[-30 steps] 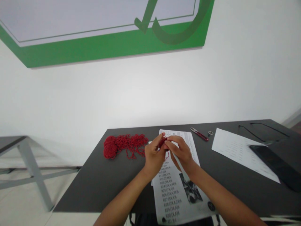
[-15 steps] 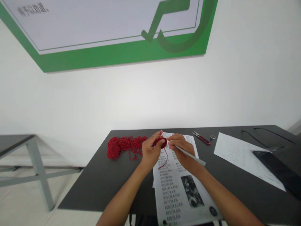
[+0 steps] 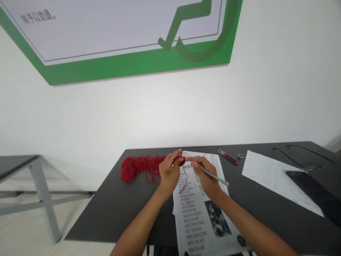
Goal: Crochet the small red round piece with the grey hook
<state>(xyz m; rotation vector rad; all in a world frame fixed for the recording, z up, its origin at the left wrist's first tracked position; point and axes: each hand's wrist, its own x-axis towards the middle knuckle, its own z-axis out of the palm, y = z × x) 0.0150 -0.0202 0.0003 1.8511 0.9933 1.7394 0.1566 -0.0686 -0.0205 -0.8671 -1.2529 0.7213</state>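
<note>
Between thumb and fingers, my left hand (image 3: 170,169) pinches a small piece of red crochet work (image 3: 182,160), partly hidden by the fingers. A strand of red yarn runs over the raised left index finger, and a loose yarn tail (image 3: 185,177) hangs from the piece. My right hand (image 3: 205,172) is closed around a grey-handled crochet hook (image 3: 217,178), its thin tip meeting the red piece. Left of my hands lies a ball of red yarn (image 3: 128,170) with a heap of crinkled loose yarn (image 3: 149,165) beside it.
Printed pattern sheets (image 3: 190,213) lie under my hands on the dark table (image 3: 106,206). To the right are red-handled scissors (image 3: 227,156), a small metal ring (image 3: 240,156), another paper (image 3: 266,170), eyeglasses (image 3: 290,158) and a black phone (image 3: 311,188). Another table (image 3: 18,165) stands at left.
Both hands and the crochet work have shifted slightly left in the picture. The hook's handle has swung a little, and the red piece is turned more behind the left fingers.
</note>
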